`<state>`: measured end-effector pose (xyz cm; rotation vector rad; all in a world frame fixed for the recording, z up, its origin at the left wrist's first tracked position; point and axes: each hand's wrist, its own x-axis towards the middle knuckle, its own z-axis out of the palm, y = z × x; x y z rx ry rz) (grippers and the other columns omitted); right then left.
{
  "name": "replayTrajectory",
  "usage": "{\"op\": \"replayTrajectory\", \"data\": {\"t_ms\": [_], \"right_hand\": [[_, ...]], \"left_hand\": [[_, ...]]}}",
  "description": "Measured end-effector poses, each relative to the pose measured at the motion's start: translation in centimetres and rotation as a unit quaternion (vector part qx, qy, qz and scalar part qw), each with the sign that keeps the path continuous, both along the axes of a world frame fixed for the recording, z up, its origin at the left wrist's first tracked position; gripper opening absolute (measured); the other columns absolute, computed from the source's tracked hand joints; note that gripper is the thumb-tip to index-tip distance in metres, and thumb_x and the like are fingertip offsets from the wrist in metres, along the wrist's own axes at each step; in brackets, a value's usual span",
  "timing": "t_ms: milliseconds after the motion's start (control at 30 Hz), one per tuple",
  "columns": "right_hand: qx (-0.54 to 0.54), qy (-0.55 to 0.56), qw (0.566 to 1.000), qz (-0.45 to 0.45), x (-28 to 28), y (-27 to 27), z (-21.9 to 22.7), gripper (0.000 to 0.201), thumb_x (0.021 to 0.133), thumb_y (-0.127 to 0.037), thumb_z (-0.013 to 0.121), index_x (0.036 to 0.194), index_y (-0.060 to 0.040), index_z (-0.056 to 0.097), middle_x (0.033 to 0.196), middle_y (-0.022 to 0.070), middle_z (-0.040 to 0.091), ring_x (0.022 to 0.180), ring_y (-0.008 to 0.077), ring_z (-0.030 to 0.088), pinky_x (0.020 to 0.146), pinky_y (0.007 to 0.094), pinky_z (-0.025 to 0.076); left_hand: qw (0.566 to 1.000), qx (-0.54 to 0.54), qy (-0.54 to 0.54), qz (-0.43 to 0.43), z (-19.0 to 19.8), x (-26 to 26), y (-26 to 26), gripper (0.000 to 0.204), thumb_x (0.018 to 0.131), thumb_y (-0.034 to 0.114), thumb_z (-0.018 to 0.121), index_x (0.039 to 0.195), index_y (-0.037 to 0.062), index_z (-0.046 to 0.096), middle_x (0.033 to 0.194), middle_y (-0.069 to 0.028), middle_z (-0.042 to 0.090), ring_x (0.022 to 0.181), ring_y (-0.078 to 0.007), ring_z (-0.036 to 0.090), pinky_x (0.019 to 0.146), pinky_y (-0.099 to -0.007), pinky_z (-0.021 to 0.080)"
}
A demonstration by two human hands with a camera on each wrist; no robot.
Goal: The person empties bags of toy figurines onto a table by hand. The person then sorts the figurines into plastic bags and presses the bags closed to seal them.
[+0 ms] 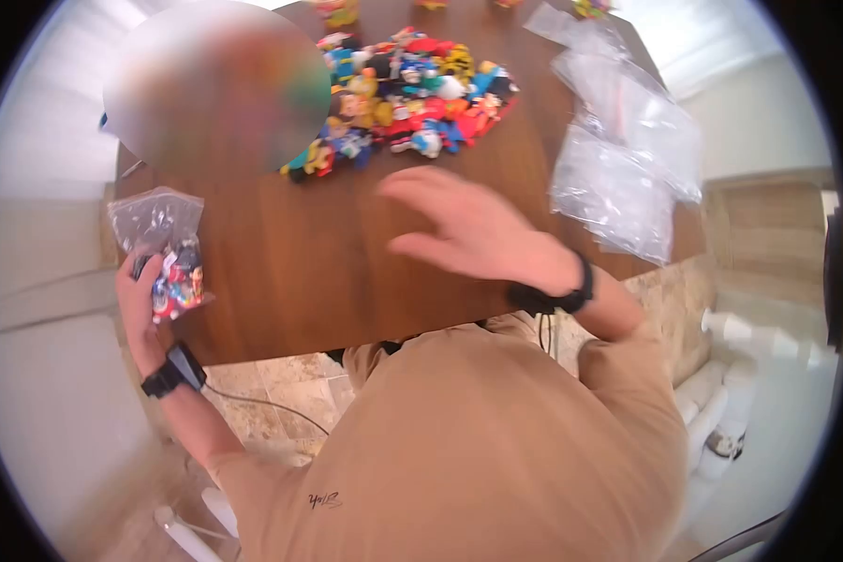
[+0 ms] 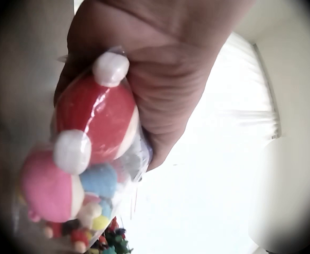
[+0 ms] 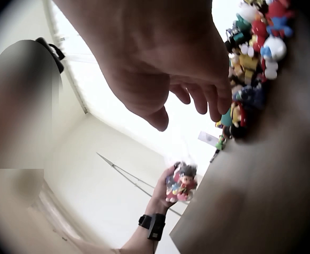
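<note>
My left hand (image 1: 139, 292) grips a clear plastic bag (image 1: 159, 217) of small toy figures at the table's left edge. Close up in the left wrist view, a red figure with white knobs (image 2: 98, 119) and a pink-headed figure (image 2: 49, 186) show through the plastic. Over the middle of the table, my right hand (image 1: 473, 225) is held with fingers extended and thumb apart, nothing in it. A large pile of colourful toy figures (image 1: 407, 94) lies beyond it; in the right wrist view the fingertips overlap the edge of that pile (image 3: 250, 63).
Several clear plastic bags (image 1: 618, 159) lie spread along the right side of the brown wooden table (image 1: 281, 281). A few small colourful items (image 1: 335, 11) stand at the far edge. A blurred round patch hides the table's far left.
</note>
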<state>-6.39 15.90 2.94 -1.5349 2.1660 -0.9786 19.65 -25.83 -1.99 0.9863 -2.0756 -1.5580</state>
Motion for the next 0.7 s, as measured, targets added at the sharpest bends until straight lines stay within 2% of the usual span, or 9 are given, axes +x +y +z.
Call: {"op": "replayTrajectory", "data": {"t_ms": [33, 67, 167, 200, 400, 467, 533, 600, 700], "right_hand": [[-0.035, 0.122, 0.992, -0.009, -1.0, 1.3, -0.2, 0.044, 0.087, -0.021, 0.071, 0.125, -0.0031, 0.057, 0.127, 0.0143, 0.059, 0.114, 0.0333, 0.059, 0.089, 0.0419, 0.053], [-0.021, 0.139, 0.988, -0.065, -2.1, 2.7, 0.5, 0.038, 0.082, -0.017, 0.073, 0.115, -0.001, 0.062, 0.115, 0.0171, 0.064, 0.109, 0.0358, 0.06, 0.093, 0.0415, 0.05], [0.078, 0.146, 0.949, -0.267, -6.0, 9.0, 1.6, 0.032, 0.085, -0.016, 0.073, 0.112, -0.0021, 0.064, 0.113, 0.0155, 0.064, 0.095, 0.0363, 0.06, 0.083, 0.039, 0.05], [0.147, 0.158, 0.934, -0.284, -7.6, 11.5, 1.7, 0.03, 0.087, -0.018, 0.072, 0.11, -0.0012, 0.062, 0.108, 0.0163, 0.063, 0.09, 0.035, 0.059, 0.081, 0.0379, 0.049], [0.297, 0.141, 0.896, -0.298, -10.2, 19.0, 0.0, 0.034, 0.087, -0.02, 0.071, 0.107, 0.0009, 0.054, 0.093, 0.0192, 0.06, 0.084, 0.0373, 0.058, 0.077, 0.0427, 0.047], [0.325, 0.115, 0.89, -0.298, -10.0, 18.7, -0.5, 0.031, 0.088, -0.019, 0.069, 0.105, 0.001, 0.054, 0.091, 0.0198, 0.06, 0.083, 0.0384, 0.058, 0.076, 0.0434, 0.046], [0.355, 0.088, 0.881, -0.301, -10.1, 18.8, -1.0, 0.028, 0.089, -0.018, 0.067, 0.103, 0.0011, 0.054, 0.089, 0.0203, 0.06, 0.082, 0.0395, 0.058, 0.075, 0.0441, 0.046], [0.346, 0.116, 0.892, -0.266, -10.9, 19.7, -2.1, 0.021, 0.091, -0.016, 0.062, 0.1, 0.0016, 0.053, 0.085, 0.0225, 0.06, 0.082, 0.0414, 0.058, 0.074, 0.0449, 0.046], [0.323, 0.125, 0.907, -0.241, -11.7, 20.7, -2.6, 0.017, 0.094, -0.014, 0.058, 0.097, 0.0028, 0.054, 0.086, 0.0246, 0.06, 0.082, 0.0428, 0.058, 0.074, 0.0452, 0.046]], "left_hand": [[0.997, -0.038, -0.06, -0.01, 0.3, 1.1, -1.5, 0.031, 0.087, 0.016, 0.072, 0.11, -0.0039, 0.066, 0.096, -0.0088, 0.069, 0.083, -0.0138, 0.064, 0.076, -0.0287, 0.053], [0.996, -0.032, -0.083, -0.017, 0.5, 1.7, -2.3, 0.031, 0.087, 0.016, 0.072, 0.11, -0.004, 0.066, 0.095, -0.0092, 0.069, 0.082, -0.0144, 0.065, 0.075, -0.0292, 0.053], [0.991, 0.102, -0.086, -0.004, 3.3, 0.9, -1.5, 0.027, 0.088, 0.013, 0.07, 0.109, -0.0043, 0.066, 0.091, -0.0098, 0.07, 0.077, -0.0154, 0.067, 0.068, -0.03, 0.055], [0.991, 0.052, -0.119, -0.029, 3.9, 0.7, -1.7, 0.027, 0.088, 0.013, 0.071, 0.11, -0.0036, 0.066, 0.091, -0.0089, 0.07, 0.079, -0.0139, 0.067, 0.068, -0.0286, 0.055], [0.969, -0.157, -0.191, -0.015, 1.9, 1.1, -5.8, 0.058, 0.087, 0.028, 0.075, 0.129, -0.0069, 0.057, 0.114, -0.0153, 0.067, 0.104, -0.019, 0.063, 0.09, -0.0315, 0.05], [0.963, -0.22, -0.158, 0.003, 1.9, 0.7, -5.0, 0.066, 0.089, 0.037, 0.069, 0.136, -0.0051, 0.052, 0.131, -0.0245, 0.06, 0.117, -0.0298, 0.062, 0.097, -0.0371, 0.049], [0.95, -0.284, -0.132, 0.019, 2.3, 0.2, -3.7, 0.063, 0.091, 0.038, 0.066, 0.136, -0.0036, 0.053, 0.133, -0.0237, 0.059, 0.119, -0.0348, 0.059, 0.101, -0.0402, 0.046], [0.894, -0.413, -0.161, -0.064, 2.6, -0.3, -2.7, 0.059, 0.093, 0.041, 0.061, 0.134, -0.0004, 0.056, 0.135, -0.02, 0.058, 0.125, -0.0375, 0.053, 0.106, -0.042, 0.042], [0.873, -0.407, -0.261, -0.066, -0.1, -0.9, -0.3, 0.054, 0.094, 0.044, 0.056, 0.131, 0.0033, 0.059, 0.135, -0.0148, 0.058, 0.128, -0.0357, 0.049, 0.107, -0.042, 0.04]]}}
